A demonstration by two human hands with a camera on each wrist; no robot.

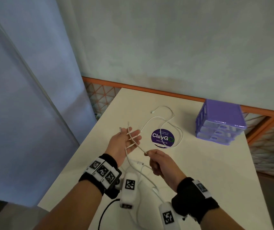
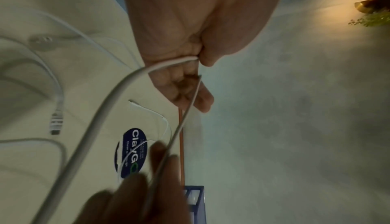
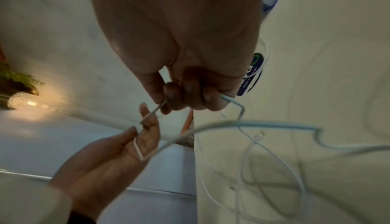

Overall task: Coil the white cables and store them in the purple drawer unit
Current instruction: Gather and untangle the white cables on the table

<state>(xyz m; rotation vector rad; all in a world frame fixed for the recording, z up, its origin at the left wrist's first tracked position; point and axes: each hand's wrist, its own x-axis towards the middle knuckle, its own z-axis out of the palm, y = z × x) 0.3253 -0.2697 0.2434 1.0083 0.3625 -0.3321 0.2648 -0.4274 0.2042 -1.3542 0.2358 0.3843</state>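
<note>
A thick white cable (image 1: 138, 145) runs between my hands above the table. My left hand (image 1: 124, 143) is palm up with straight fingers; a loop of the cable crosses the palm, and in the left wrist view the thumb (image 2: 206, 59) pinches the cable (image 2: 135, 73) against it. My right hand (image 1: 159, 161) pinches the same cable a little nearer me, and the rest trails down onto the table (image 1: 199, 171). A second, thin white cable (image 1: 182, 135) lies loose further back. The purple drawer unit (image 1: 221, 120) stands at the far right with its drawers closed.
A round purple ClayGo sticker (image 1: 162, 138) sits mid-table under the thin cable. The thick cable's plug (image 1: 138, 163) rests on the table between my wrists. An orange rail (image 1: 166, 92) runs behind the table. A pale curtain (image 1: 24, 97) hangs on the left.
</note>
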